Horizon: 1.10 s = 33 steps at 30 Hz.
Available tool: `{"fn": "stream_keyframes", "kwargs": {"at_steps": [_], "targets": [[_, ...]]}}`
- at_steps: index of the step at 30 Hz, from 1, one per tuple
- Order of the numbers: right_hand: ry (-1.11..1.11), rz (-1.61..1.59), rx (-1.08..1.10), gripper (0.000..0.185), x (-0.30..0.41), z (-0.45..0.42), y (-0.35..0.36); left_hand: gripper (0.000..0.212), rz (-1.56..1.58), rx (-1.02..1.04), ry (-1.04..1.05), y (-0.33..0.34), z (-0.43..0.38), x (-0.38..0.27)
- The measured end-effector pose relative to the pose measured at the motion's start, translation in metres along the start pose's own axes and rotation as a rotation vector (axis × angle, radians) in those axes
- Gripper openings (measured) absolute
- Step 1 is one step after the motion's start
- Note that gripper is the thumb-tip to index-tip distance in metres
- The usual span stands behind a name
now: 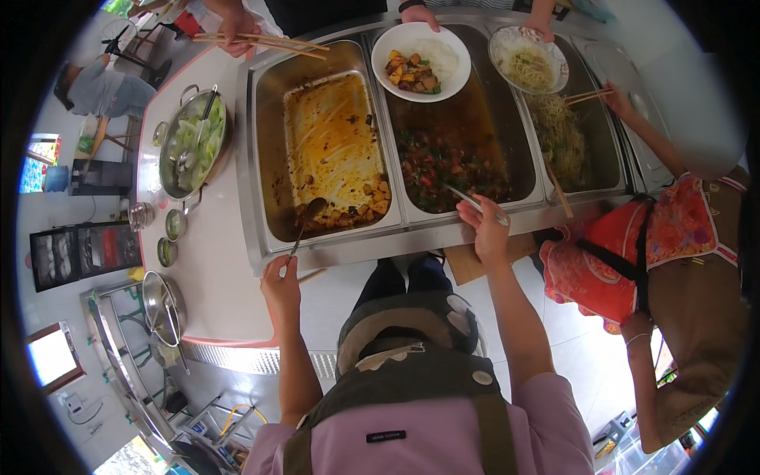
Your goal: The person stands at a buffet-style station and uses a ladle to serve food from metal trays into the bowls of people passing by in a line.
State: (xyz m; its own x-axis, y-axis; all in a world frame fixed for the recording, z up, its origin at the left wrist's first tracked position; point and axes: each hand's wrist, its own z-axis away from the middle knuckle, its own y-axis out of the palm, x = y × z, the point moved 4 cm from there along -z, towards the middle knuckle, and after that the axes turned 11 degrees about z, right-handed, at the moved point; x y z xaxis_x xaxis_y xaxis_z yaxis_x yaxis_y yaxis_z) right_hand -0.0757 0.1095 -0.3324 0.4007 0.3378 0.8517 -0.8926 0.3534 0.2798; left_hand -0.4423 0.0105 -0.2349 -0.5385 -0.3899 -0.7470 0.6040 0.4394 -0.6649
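My left hand [281,285] grips the handle of a metal ladle [314,209], whose bowl rests among diced food [373,199] at the near end of the left steel serving pan [274,148]. In my right hand [488,222] is a metal utensil [466,197] reaching into the middle pan's chopped meat and vegetables [430,172]; its tip is hidden in the food. Above the middle pan, a person across the counter holds a white plate [420,35] with rice and diced food.
Another hand holds a patterned bowl of noodles [528,59] over the right pan [605,169]. A co-worker in a red apron [623,261] reaches there with chopsticks [588,96]. Across the left pan, a person holds long chopsticks [279,44]. A bowl of leafy greens [208,130] stands left.
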Motion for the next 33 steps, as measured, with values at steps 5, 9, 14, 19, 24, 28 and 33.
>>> {"fn": "stream_keyframes", "kwargs": {"at_steps": [5, 9, 14, 19, 24, 28, 33], "targets": [[-0.012, -0.076, -0.044, 0.03, 0.007, 0.013, -0.005, 0.017, 0.007, -0.025, 0.015, 0.002, -0.001, 0.001], [-0.021, -0.12, -0.044, 0.03, 0.022, 0.014, -0.01, 0.016, 0.007, -0.035, -0.031, 0.006, 0.0, 0.009], [-0.055, -0.09, -0.047, 0.029, 0.06, 0.016, -0.009, 0.015, -0.016, -0.072, 0.001, 0.006, -0.001, 0.012], [-0.152, -0.054, -0.006, 0.03, 0.118, 0.013, 0.009, 0.013, 0.016, -0.091, -0.059, 0.005, 0.002, 0.013], [-0.414, 0.18, 0.062, 0.033, 0.154, -0.009, 0.055, 0.011, 0.001, -0.125, -0.017, 0.005, 0.003, 0.005], [-0.871, 0.719, 0.24, 0.033, 0.141, -0.027, 0.076, 0.01, -0.054, -0.13, 0.028, 0.006, 0.001, 0.001], [-1.564, 1.366, 0.192, 0.033, 0.154, -0.009, 0.101, 0.008, -0.039, -0.193, 0.073, 0.003, 0.005, 0.014]]}}
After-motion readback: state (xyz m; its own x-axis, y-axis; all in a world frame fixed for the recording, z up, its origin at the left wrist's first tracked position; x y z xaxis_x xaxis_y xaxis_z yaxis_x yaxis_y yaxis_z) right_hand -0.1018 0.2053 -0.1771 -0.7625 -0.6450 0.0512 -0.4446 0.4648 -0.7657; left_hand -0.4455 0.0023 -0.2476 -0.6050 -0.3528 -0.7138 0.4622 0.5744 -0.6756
